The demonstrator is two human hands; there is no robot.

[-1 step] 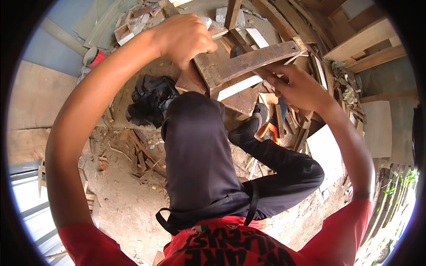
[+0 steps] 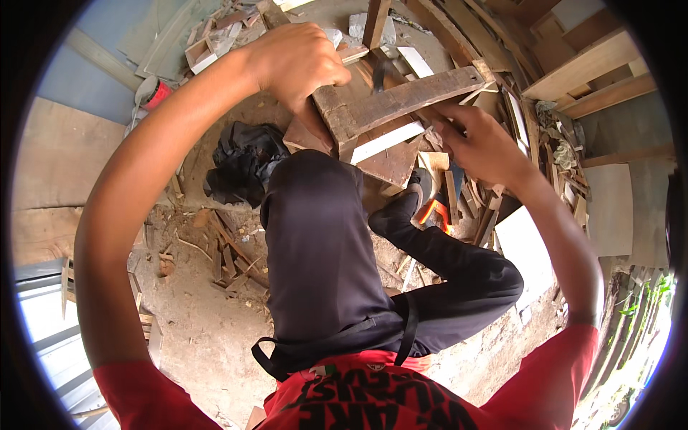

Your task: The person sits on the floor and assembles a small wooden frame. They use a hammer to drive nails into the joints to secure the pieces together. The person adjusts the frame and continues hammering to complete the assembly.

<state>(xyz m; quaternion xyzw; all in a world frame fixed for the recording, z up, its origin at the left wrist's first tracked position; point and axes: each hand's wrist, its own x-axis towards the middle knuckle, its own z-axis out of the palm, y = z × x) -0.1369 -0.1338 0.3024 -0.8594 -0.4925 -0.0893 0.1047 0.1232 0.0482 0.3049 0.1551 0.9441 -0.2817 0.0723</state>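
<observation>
My left hand [image 2: 297,64] is closed over the left corner of a rough brown wooden frame [image 2: 412,99], which stands in front of my raised knee. On the frame's right side, my right hand [image 2: 487,147] has its fingers curled around the handle of what looks like a hammer. Its dark head [image 2: 378,77] shows inside the frame, while the front bar hides much of the handle. Below the front bar lie a white-edged strip [image 2: 387,141] and a brown board [image 2: 393,165].
A crumpled black plastic bag [image 2: 244,161] lies left of my knee. Wood scraps [image 2: 233,258] litter the dirt floor, with more offcuts piled at right. Long boards [image 2: 588,64] lean at the far right. A red-and-white bucket [image 2: 152,93] stands at left.
The dark hammer head has shifted slightly away from me inside the frame, and my right hand has moved a little. My left hand and the frame stay in place.
</observation>
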